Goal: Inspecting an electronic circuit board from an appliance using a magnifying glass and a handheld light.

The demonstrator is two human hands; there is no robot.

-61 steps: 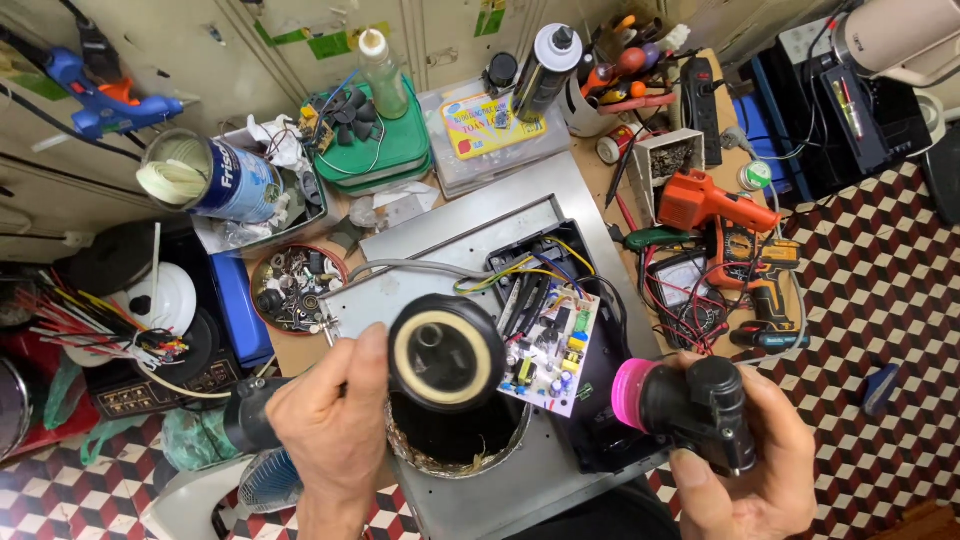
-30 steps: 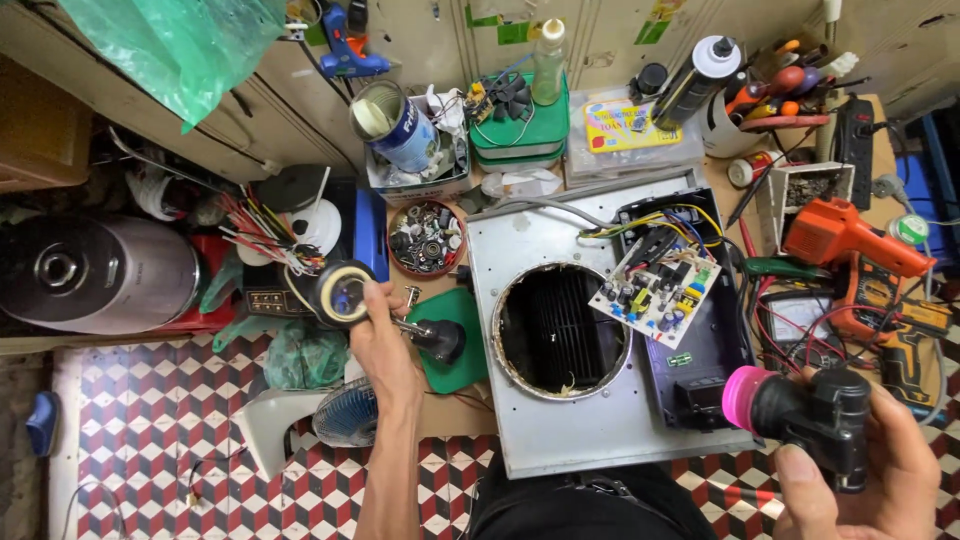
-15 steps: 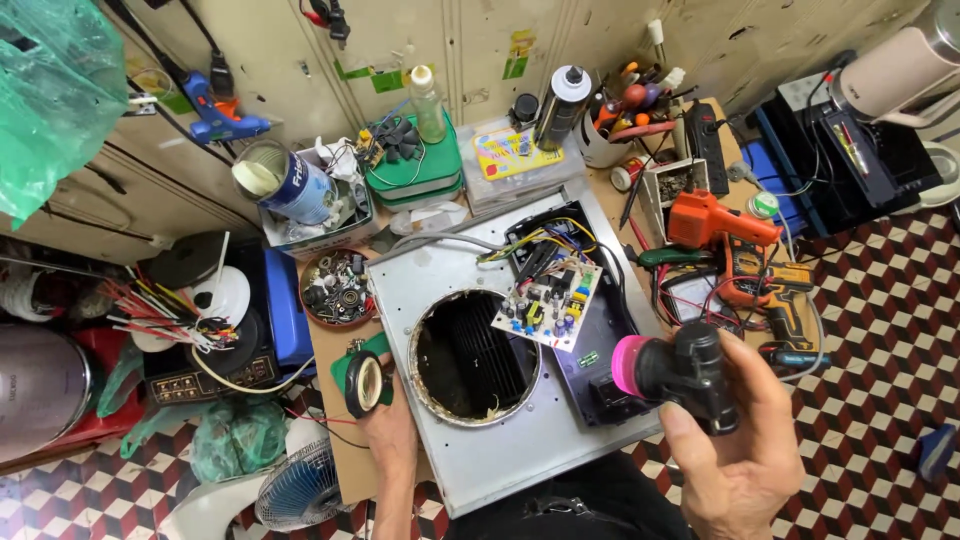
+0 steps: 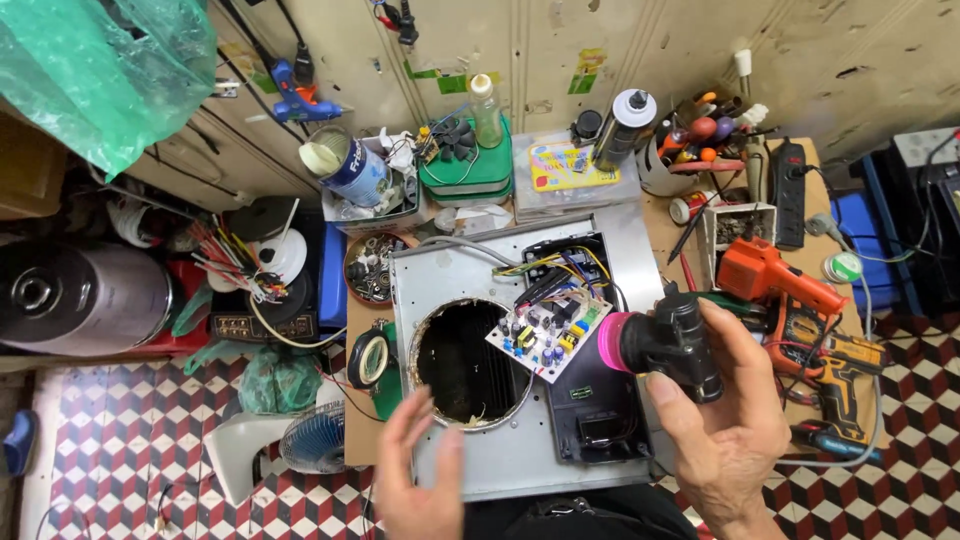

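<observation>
The right hand point(image 4: 725, 420), at the lower right of the frame, is wrapped around a black motor with a pink end cap point(image 4: 660, 347), holding it just above the black control box point(image 4: 590, 400). The left hand point(image 4: 420, 470), bottom centre, is spread and holds nothing, its fingertips at the near rim of the round opening point(image 4: 468, 365) in the grey metal panel point(image 4: 500, 455). The roll of black tape point(image 4: 367, 358) stands beside the panel (left of the opening). To do this well, I would steady the panel with the free hand and keep the motor clear of the loose circuit board point(image 4: 548, 335), whose wires seem easily snagged.

Two hands point(image 4: 420, 470), one circuit board point(image 4: 549, 333)
</observation>
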